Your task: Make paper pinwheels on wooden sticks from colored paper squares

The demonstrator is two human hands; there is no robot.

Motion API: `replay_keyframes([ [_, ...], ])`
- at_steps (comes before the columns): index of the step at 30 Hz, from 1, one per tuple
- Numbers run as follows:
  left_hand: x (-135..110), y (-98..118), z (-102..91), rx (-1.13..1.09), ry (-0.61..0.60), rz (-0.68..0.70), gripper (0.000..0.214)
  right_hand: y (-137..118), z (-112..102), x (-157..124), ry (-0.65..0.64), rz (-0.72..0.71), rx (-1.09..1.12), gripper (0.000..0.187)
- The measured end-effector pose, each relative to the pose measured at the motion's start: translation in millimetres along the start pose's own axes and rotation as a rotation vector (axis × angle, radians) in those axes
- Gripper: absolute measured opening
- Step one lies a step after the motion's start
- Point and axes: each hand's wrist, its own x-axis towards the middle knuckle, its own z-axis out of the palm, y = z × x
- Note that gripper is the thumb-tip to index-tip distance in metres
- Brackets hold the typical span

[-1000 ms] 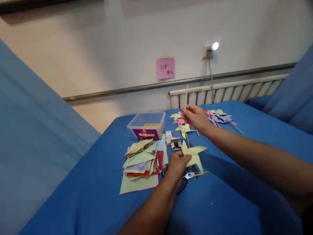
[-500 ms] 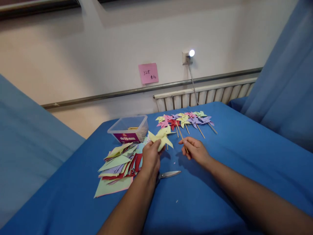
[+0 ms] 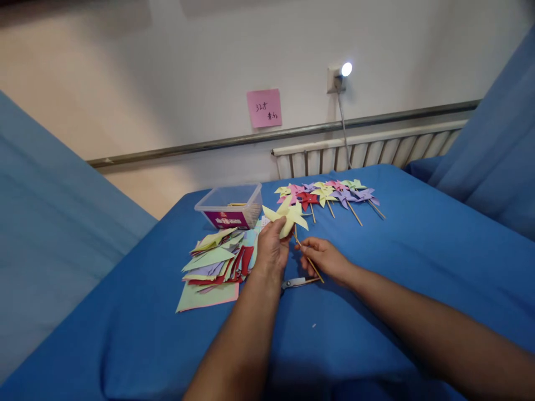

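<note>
My left hand (image 3: 271,248) is closed on a pale yellow paper pinwheel (image 3: 287,215), held up over the blue table (image 3: 418,262). My right hand (image 3: 324,257) pinches a thin wooden stick (image 3: 310,261) whose upper end reaches just below the pinwheel. Scissors (image 3: 295,282) lie on the cloth under both hands, partly hidden by my left wrist.
A stack of folded coloured paper (image 3: 215,264) lies left of my hands. Behind it stands a clear plastic box (image 3: 232,206) holding sticks. A row of finished pinwheels on sticks (image 3: 330,195) lies at the table's far side. A radiator (image 3: 363,150) and blue curtains (image 3: 497,139) border the table.
My right hand brought the stick from up by the far pinwheels down and left, close to my left hand. My left hand lifted the yellow pinwheel higher.
</note>
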Motion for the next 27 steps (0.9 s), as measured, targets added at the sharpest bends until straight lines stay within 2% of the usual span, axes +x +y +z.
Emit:
replay_keyframes([
  [4, -4.7, -5.8, 1.0, 0.038, -0.029, -0.065, 0.016, 0.4, 15.5, 10.8, 0.162, -0.064, 0.147, 0.035],
  [6, -4.2, -4.1, 1.1, 0.028, 0.002, -0.083, 0.017, 0.1, 17.5, 11.6, 0.203, -0.063, 0.213, 0.036],
  [11, 1.4, 2.5, -1.5, 0.011, 0.159, 0.011, 0.018, -10.3, 6.1, -2.7, 0.095, -0.036, 0.319, 0.034],
  [14, 1.5, -0.1, -1.4, 0.094, 0.189, 0.043, 0.02, -22.9, -2.2, -13.3, 0.111, -0.051, 0.346, 0.029],
  [20, -6.8, -12.1, 2.8, 0.277, 0.1, 0.087, 0.023, -37.0, -4.8, -19.4, 0.063, -0.154, 0.381, 0.025],
  [27, -14.6, -22.4, 5.5, 0.42, 0.049, 0.091, 0.023, -24.3, -7.8, -10.0, 0.132, -0.083, 0.341, 0.035],
])
